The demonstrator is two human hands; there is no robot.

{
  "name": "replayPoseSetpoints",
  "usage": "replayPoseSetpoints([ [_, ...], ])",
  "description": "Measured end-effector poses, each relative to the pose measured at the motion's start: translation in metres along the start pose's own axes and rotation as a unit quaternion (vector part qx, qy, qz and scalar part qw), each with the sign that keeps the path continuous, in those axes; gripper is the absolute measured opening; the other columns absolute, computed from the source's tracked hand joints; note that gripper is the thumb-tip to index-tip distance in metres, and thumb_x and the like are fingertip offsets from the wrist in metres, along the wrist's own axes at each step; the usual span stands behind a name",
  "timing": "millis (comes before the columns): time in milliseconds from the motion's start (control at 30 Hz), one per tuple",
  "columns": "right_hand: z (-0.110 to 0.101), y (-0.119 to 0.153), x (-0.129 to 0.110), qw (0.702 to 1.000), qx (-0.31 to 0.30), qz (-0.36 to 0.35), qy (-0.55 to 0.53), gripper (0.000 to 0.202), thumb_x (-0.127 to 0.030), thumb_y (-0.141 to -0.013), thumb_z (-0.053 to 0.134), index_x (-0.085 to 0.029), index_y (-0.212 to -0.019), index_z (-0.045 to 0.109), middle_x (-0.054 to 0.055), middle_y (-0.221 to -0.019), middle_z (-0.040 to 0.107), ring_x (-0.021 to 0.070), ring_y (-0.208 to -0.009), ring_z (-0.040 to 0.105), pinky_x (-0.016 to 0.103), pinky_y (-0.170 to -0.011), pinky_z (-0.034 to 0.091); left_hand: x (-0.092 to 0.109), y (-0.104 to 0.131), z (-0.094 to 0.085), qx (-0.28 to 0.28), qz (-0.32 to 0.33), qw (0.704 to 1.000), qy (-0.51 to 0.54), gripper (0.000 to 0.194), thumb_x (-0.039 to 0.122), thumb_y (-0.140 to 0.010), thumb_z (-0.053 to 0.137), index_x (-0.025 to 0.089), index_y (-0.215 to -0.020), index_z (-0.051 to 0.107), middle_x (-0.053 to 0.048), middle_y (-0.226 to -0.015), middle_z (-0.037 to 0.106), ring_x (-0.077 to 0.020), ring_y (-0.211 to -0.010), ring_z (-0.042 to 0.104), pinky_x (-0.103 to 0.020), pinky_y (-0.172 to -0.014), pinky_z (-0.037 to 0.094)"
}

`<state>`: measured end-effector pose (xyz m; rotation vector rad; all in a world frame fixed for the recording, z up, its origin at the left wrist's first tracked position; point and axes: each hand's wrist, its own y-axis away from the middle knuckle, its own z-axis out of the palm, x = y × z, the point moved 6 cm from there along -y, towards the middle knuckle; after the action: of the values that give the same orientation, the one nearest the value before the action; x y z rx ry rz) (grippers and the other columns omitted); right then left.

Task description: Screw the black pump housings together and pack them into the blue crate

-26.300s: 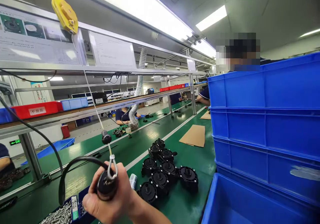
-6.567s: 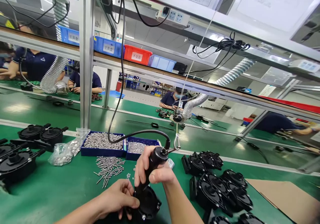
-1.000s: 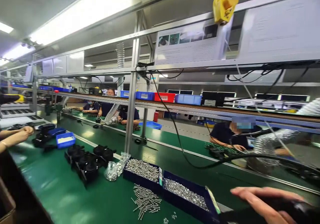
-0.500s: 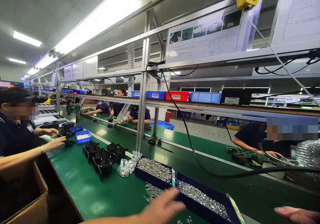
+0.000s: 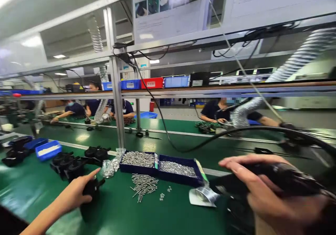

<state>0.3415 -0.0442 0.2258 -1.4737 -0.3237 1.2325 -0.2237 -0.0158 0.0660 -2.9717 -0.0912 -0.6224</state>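
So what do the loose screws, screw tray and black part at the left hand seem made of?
Loose screws: metal, shiny silver glints. Screw tray: probably plastic, smooth dark blue walls. Black part: likely plastic, evenly black; blur hides its finish, so metal is possible.

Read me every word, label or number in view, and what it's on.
No word or number reads clearly; the view is blurred.
Label on the red bin: blurred characters.
Labels on two darker blue bins: blurred.
Pale sticker on the black box: unreadable.
Tag on the screw tray: unreadable.
Print on the hanging sheets: too small and blurred.
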Motion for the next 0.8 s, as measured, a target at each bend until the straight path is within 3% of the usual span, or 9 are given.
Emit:
replayPoseSetpoints([
  [67,0.006,0.004,-0.009,1.0,-0.006,-0.013,-0.017,0.016,-0.033,-0.082,0.086,-0.024,-0.072,0.078,0.008,-0.07,0.078,0.0284,-0.061,0.075,0.042,-0.063,0.058,0.036,0.016,0.033,-0.053,0.043,0.996,0.054,0.098,0.021,-0.063,0.072,0.035,-0.159,0.057,0.0,-0.135,0.078,-0.0381,-0.126,0.07,-0.044,-0.111,0.054],
  [167,0.012,0.01,-0.012,0.999,0.008,-0.006,-0.052,0.011,-0.022,-0.08,0.084,-0.021,-0.074,0.075,0.004,-0.069,0.077,0.0247,-0.06,0.074,0.038,-0.063,0.06,0.112,0.037,0.092,-0.134,0.162,0.971,0.113,0.088,0.018,-0.064,0.082,0.046,-0.147,0.068,0.002,-0.143,0.075,-0.0378,-0.126,0.073,-0.041,-0.108,0.058],
  [233,0.017,0.012,-0.013,0.999,-0.007,0.0,-0.049,0.01,-0.018,-0.08,0.082,-0.019,-0.073,0.075,0.004,-0.069,0.077,0.0238,-0.06,0.074,0.036,-0.06,0.059,0.168,0.046,0.125,-0.157,0.262,0.948,0.085,0.068,0.032,-0.083,0.082,0.043,-0.148,0.067,-0.005,-0.141,0.075,-0.0366,-0.123,0.075,-0.038,-0.102,0.062],
  [300,0.02,0.014,-0.015,0.998,-0.023,-0.004,-0.05,0.01,-0.017,-0.081,0.081,-0.018,-0.073,0.075,0.005,-0.069,0.077,0.0241,-0.06,0.075,0.034,-0.056,0.057,0.216,0.047,0.146,-0.137,0.355,0.924,0.026,0.062,0.044,-0.096,0.073,0.034,-0.156,0.06,-0.012,-0.127,0.08,-0.0344,-0.106,0.08,-0.036,-0.09,0.064],
  [400,0.019,0.013,-0.016,0.997,-0.025,-0.001,-0.067,0.009,-0.015,-0.081,0.081,-0.018,-0.074,0.075,0.004,-0.069,0.077,0.0241,-0.06,0.075,0.034,-0.057,0.058,0.26,0.027,0.157,-0.13,0.41,0.903,-0.002,0.051,0.051,-0.096,0.076,0.031,-0.142,0.069,-0.007,-0.106,0.082,-0.0287,-0.091,0.079,-0.031,-0.08,0.061],
  [467,0.017,0.013,-0.014,0.997,-0.022,0.006,-0.075,0.009,-0.014,-0.081,0.08,-0.018,-0.075,0.074,0.003,-0.07,0.076,0.0244,-0.061,0.075,0.036,-0.061,0.06,0.265,-0.002,0.157,-0.095,0.373,0.923,-0.023,0.02,0.037,-0.103,0.068,0.029,-0.117,0.079,-0.004,-0.102,0.079,-0.0252,-0.095,0.077,-0.03,-0.083,0.057],
  [567,0.016,0.012,-0.009,0.997,-0.016,0.0,-0.081,0.009,-0.013,-0.08,0.08,-0.018,-0.076,0.073,0.002,-0.07,0.076,0.0242,-0.061,0.075,0.037,-0.063,0.061,0.253,-0.044,0.167,-0.061,0.322,0.94,-0.093,0.029,0.012,-0.104,0.054,0.022,-0.095,0.08,-0.007,-0.102,0.074,-0.0232,-0.094,0.071,-0.032,-0.081,0.051],
  [667,0.02,0.013,-0.004,0.996,-0.027,-0.002,-0.088,0.009,-0.012,-0.081,0.081,-0.018,-0.078,0.074,0.002,-0.069,0.076,0.0239,-0.061,0.076,0.036,-0.061,0.06,0.239,-0.068,0.188,-0.064,0.337,0.934,-0.101,0.03,0.01,-0.104,0.056,0.022,-0.092,0.08,-0.008,-0.109,0.07,-0.0246,-0.105,0.065,-0.034,-0.085,0.048],
  [800,0.028,0.016,-0.001,0.995,-0.042,0.001,-0.089,0.01,-0.013,-0.082,0.08,-0.019,-0.079,0.074,0.002,-0.069,0.076,0.0239,-0.062,0.076,0.034,-0.059,0.059,0.226,-0.078,0.206,-0.071,0.369,0.923,-0.086,0.026,0.015,-0.105,0.061,0.026,-0.095,0.082,-0.005,-0.113,0.066,-0.0233,-0.109,0.058,-0.035,-0.088,0.043],
])
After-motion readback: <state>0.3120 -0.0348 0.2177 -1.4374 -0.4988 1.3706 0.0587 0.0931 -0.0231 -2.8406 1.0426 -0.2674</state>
